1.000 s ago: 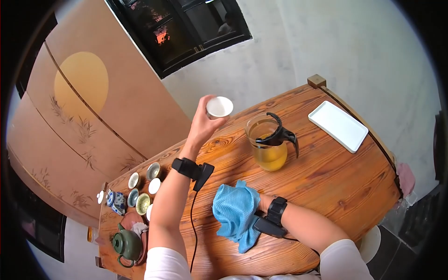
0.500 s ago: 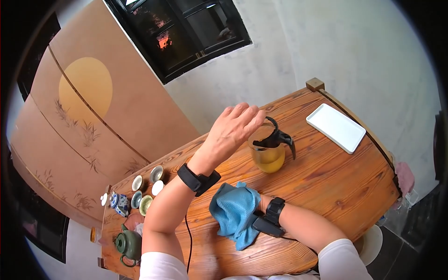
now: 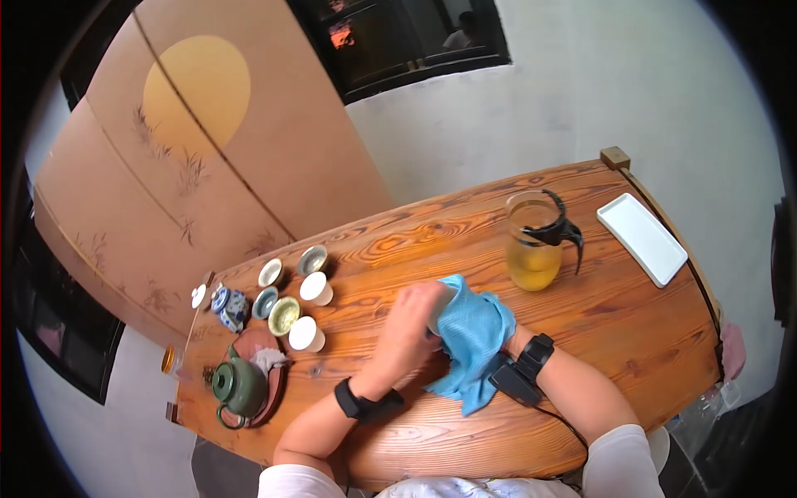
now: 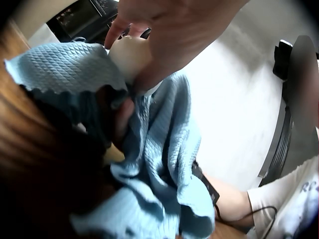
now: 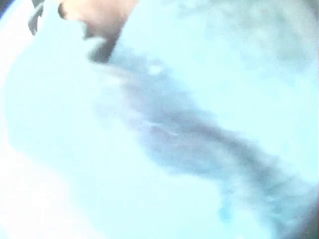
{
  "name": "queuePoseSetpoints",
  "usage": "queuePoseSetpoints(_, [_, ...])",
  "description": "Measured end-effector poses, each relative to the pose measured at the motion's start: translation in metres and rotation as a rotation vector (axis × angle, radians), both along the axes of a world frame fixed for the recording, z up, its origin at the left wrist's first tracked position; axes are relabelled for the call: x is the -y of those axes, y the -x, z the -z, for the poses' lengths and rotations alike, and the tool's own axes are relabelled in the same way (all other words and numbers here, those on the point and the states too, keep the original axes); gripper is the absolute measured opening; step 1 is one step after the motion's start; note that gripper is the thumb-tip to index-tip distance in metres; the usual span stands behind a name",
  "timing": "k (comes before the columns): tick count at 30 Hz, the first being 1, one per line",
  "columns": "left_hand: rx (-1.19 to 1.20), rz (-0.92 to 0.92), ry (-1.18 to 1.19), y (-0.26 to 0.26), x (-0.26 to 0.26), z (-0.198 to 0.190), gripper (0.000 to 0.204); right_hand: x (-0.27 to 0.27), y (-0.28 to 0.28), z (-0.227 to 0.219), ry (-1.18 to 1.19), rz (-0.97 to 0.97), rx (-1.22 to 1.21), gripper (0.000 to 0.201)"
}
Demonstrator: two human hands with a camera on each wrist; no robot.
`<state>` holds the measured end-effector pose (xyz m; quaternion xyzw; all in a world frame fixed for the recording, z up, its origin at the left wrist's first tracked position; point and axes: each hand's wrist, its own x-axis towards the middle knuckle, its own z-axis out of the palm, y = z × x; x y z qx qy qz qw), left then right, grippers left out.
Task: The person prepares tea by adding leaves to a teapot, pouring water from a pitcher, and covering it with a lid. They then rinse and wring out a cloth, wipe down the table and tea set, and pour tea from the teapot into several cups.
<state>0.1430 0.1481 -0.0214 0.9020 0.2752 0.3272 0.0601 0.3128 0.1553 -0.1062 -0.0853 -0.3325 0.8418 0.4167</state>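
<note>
A white cup (image 4: 130, 59) is gripped by my left hand (image 3: 411, 332), its thumb and fingers round the wall in the left wrist view. The cup meets the folds of a blue textured cloth (image 3: 475, 325) in front of my body. That cloth drapes over my right hand (image 3: 518, 340), hiding most of its fingers. In the left wrist view a finger (image 4: 123, 118) shows between the folds, just below the cup, with the cloth bunched around it. Pale blue cloth fills most of the blurred, overexposed right wrist view.
Beyond the cloth stands a glass pitcher (image 3: 534, 257) of yellow liquid with a black handle. A white tray (image 3: 643, 239) lies at the far right. Left are two white cups (image 3: 315, 289), several small bowls (image 3: 285, 316), a blue-and-white pot (image 3: 230, 307) and a green teapot (image 3: 239, 387).
My left hand has brought the white cup from far out over the table back to the cloth, turning the wrist on the way. The right hand stays under the cloth. The head view has shifted.
</note>
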Motion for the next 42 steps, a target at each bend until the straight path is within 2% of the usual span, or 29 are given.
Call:
queuePoseSetpoints(4, [-0.065, 0.028, -0.022, 0.002, 0.022, 0.008, 0.075, -0.002, 0.02, 0.003, -1.108, 0.744, 1.286, 0.041])
queuePoseSetpoints(5, [-0.084, 0.062, -0.013, 0.003, 0.025, 0.007, 0.076, -0.002, 0.019, 0.003, -1.118, 0.734, 1.291, 0.041])
queuePoseSetpoints(7, [-0.066, 0.076, 0.048, 0.01, 0.032, -0.002, 0.071, 0.0, 0.015, 0.002, -1.137, 0.769, 1.06, 0.031])
queuePoseSetpoints(8, [0.033, 0.089, 0.196, 0.016, 0.032, -0.006, 0.068, 0.003, 0.02, -0.002, -1.065, 0.804, 0.924, 0.029])
queuePoseSetpoints(9, [0.131, 0.105, 0.344, 0.022, 0.032, -0.008, 0.065, 0.004, 0.02, -0.009, -1.072, 0.8, 0.927, 0.029])
queuePoseSetpoints(10, [0.242, 0.042, 0.471, 0.03, 0.03, -0.005, 0.048, 0.009, 0.021, -0.016, -1.054, 0.788, 0.826, 0.026])
queuePoseSetpoints(11, [0.247, 0.04, 0.472, 0.036, 0.026, -0.002, 0.048, 0.016, 0.023, -0.031, -1.032, 0.774, 0.726, 0.023])
queuePoseSetpoints(12, [0.357, 0.042, 0.811, 0.042, 0.023, 0.001, 0.042, 0.022, 0.023, -0.046, -1.034, 0.768, 0.727, 0.023])
queuePoseSetpoints(13, [0.468, 0.045, 1.148, 0.045, 0.02, 0.005, 0.036, 0.026, 0.023, -0.062, -1.233, 0.661, 0.973, 0.023])
queuePoseSetpoints(14, [0.428, 0.153, 1.28, 0.044, 0.02, 0.008, 0.033, 0.027, 0.023, -0.07, -1.428, 0.535, 1.218, 0.024])
queuePoseSetpoints(15, [0.435, 0.154, 1.278, 0.044, 0.02, 0.009, 0.033, 0.029, 0.025, -0.066, -1.433, 0.53, 1.22, 0.024])
queuePoseSetpoints(17, [0.482, 0.224, 1.395, 0.046, 0.023, 0.008, 0.034, 0.035, 0.03, -0.05, -0.276, 0.134, 0.276, 0.026])
queuePoseSetpoints(18, [0.455, 0.234, 1.388, 0.049, 0.02, 0.01, 0.035, 0.034, 0.03, -0.047, -0.275, 0.132, 0.279, 0.026])
queuePoseSetpoints(22, [0.569, 0.289, 1.305, 0.041, 0.028, 0.007, 0.038, 0.03, 0.031, -0.035, -0.642, 0.4, 0.646, 0.033])
queuePoseSetpoints(24, [0.504, 0.204, 0.942, 0.036, 0.032, 0.011, 0.043, 0.028, 0.029, -0.029, -0.826, 0.532, 0.831, 0.036])
queuePoseSetpoints(25, [0.507, 0.204, 0.944, 0.036, 0.031, 0.011, 0.043, 0.027, 0.028, -0.026, -0.919, 0.599, 0.923, 0.038])
queuePoseSetpoints(27, [0.175, 0.127, 0.347, 0.037, 0.029, 0.009, 0.049, 0.024, 0.027, -0.019, -1.102, 0.733, 1.106, 0.042])
queuePoseSetpoints(28, [0.007, 0.085, 0.051, 0.037, 0.028, 0.008, 0.051, 0.022, 0.026, -0.013, -1.098, 0.73, 1.107, 0.042])
queuePoseSetpoints(31, [-0.025, 0.092, 0.078, 0.04, 0.027, 0.009, 0.054, 0.018, 0.026, 0.005, -0.812, 0.642, 1.05, 0.036])
queuePoseSetpoints(32, [-0.024, 0.09, 0.083, 0.041, 0.027, 0.008, 0.054, 0.018, 0.027, -0.005, -0.927, 0.678, 0.996, 0.033])
queuePoseSetpoints(34, [0.363, 0.212, 0.661, 0.043, 0.026, 0.004, 0.05, 0.02, 0.028, -0.022, -1.005, 0.659, 0.944, 0.031])
queuePoseSetpoints(35, [0.364, 0.211, 0.661, 0.045, 0.022, 0.005, 0.05, 0.022, 0.027, -0.031, -1.083, 0.648, 0.89, 0.03])
queuePoseSetpoints(36, [0.469, 0.204, 1.0, 0.048, 0.016, 0.009, 0.049, 0.024, 0.025, -0.04, -1.12, 0.617, 1.007, 0.023])
queuePoseSetpoints(37, [0.572, 0.193, 1.339, 0.05, 0.013, 0.012, 0.048, 0.027, 0.026, -0.05, -1.12, 0.617, 1.006, 0.023])
queuePoseSetpoints(38, [0.448, 0.218, 1.35, 0.049, 0.013, 0.014, 0.047, 0.03, 0.028, -0.059, -1.228, 0.538, 1.117, 0.022])
queuePoseSetpoints(39, [0.448, 0.218, 1.35, 0.049, 0.013, 0.014, 0.047, 0.033, 0.029, -0.065, -1.335, 0.455, 1.226, 0.021])
queuePoseSetpoints(41, [0.464, 0.261, 1.484, 0.05, 0.013, 0.015, 0.047, 0.036, 0.028, -0.06, -1.287, 0.488, 1.205, 0.019])
queuePoseSetpoints(42, [0.465, 0.259, 1.487, 0.049, 0.015, 0.015, 0.047, 0.035, 0.028, -0.051, -1.274, 0.568, 1.233, 0.019])
